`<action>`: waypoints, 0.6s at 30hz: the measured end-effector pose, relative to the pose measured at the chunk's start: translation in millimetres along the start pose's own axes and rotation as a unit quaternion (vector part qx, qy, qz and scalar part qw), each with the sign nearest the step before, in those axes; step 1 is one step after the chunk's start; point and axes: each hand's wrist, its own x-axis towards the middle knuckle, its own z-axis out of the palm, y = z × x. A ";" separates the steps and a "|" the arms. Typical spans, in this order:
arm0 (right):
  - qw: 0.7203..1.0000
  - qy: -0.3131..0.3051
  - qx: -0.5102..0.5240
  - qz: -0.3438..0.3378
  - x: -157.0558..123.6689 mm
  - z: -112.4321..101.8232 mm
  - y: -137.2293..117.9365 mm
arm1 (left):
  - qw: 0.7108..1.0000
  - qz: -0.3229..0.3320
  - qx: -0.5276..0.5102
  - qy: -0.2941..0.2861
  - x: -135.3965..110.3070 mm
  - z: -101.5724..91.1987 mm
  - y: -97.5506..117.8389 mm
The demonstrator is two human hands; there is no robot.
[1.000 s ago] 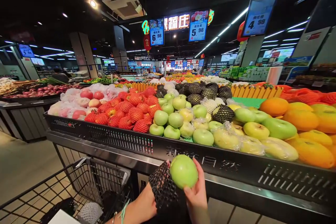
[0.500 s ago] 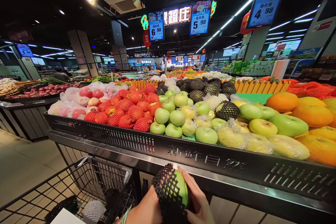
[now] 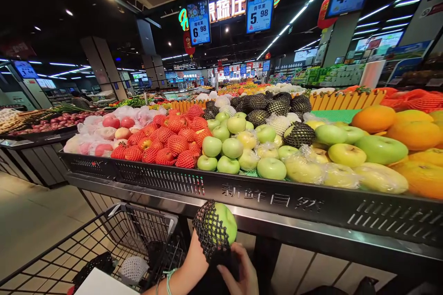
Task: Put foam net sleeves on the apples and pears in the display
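A green apple [image 3: 226, 223] sits partly inside a black foam net [image 3: 209, 230], its right side bare. My left hand [image 3: 198, 250] holds the apple from behind and below; the fruit and net hide most of its fingers. At the net's lower edge is my right hand [image 3: 245, 271], thumb and fingers curled around the dark mesh there. Just beyond, a black display bin [image 3: 207, 183] bears loose green apples [image 3: 272, 168], some in clear wrap, and red-netted apples [image 3: 178, 145].
A wire shopping cart [image 3: 44, 251] stands at the lower left, holding a white foam net [image 3: 134, 269], a dark netted item [image 3: 92, 267] and a white box [image 3: 104, 283]. Oranges [image 3: 374, 119] lie at the right. A metal ledge [image 3: 294, 223] runs along the bin's front.
The netted apple has risen slightly and shifted left with my left hand. My right hand has slid from the apple's bare side down to the net's lower edge.
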 end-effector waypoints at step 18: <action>0.978 0.189 0.064 -0.054 7.6 -41.1 -2.8 | 0.964 -0.021 -0.008 -0.264 -13.8 2.6 1.5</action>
